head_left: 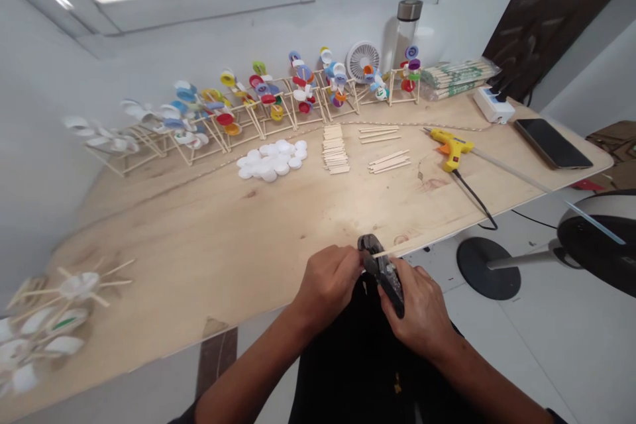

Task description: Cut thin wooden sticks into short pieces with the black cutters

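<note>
At the front edge of the wooden table [223,232], the right hand [420,308] wraps its fingers around the handles of the dark pliers [392,283], which tilt with their head up and to the left. The left hand [328,281] is closed beside that head, its thumb and fingertips pinching the left end of a thin wooden stick [392,252]; the fingers hide that end. The stick crosses the head of the pliers and points right, its bare length above the right hand. How far the jaws stand apart is too small to tell.

Both hands are near the table's front edge, with dark clothing below them. Beyond the hands lies a bare stretch of table, wider to the left. Past it sit a cluster of white caps [271,162], a column of short sticks [335,152] and two groups of longer sticks [389,162]. To the right, the yellow glue gun [453,148] lies with its cord hanging over the edge. Colourful pinwheels on stick frames [265,96] line the back. At the far left, a spoked stick piece [82,286] rests near the table's left end.
</note>
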Demonstrator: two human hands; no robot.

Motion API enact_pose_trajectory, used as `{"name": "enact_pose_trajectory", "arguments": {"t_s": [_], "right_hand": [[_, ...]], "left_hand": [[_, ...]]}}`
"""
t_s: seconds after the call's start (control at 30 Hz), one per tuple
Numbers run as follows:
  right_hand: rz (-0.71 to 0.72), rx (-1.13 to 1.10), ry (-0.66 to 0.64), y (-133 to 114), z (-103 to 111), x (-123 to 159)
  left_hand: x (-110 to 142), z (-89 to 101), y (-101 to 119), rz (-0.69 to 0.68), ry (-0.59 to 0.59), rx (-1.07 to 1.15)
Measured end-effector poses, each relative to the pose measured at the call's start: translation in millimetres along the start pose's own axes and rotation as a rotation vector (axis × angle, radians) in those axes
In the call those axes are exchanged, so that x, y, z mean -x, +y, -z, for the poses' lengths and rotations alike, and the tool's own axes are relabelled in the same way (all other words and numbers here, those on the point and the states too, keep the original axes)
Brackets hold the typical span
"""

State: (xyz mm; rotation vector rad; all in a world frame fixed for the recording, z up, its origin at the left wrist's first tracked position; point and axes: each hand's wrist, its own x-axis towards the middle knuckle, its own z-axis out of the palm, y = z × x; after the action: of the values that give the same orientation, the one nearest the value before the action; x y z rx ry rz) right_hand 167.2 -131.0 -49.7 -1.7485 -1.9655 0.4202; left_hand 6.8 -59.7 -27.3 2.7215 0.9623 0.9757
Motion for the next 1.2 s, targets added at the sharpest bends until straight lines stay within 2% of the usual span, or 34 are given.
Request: {"name": "enact_pose_trajectory", "arguments": {"t_s": [0.1, 0.33, 0.77, 1.2], "right_hand": [[0.026, -0.001, 0.028, 0.5, -0.5, -0.3], [0.025, -0.072, 0.025, 0.0, -1.7, 3.5], [-0.018, -0.159, -0.048, -5.7, 0.6, 5.2], [-0.055, -0.154, -0.044, -5.5, -1.5, 8.8]], "left_hand": [[-0.6, 0.8, 0.4, -0.059, 0.032, -0.057], [-0.7, 2.9, 0.4, -0.115, 0.013, -0.075], [-2.5, 2.9, 2.3, -0.111, 0.066, -0.014], [-3.3, 1.3, -1.1, -0.169, 0.071, -0.054]]}}
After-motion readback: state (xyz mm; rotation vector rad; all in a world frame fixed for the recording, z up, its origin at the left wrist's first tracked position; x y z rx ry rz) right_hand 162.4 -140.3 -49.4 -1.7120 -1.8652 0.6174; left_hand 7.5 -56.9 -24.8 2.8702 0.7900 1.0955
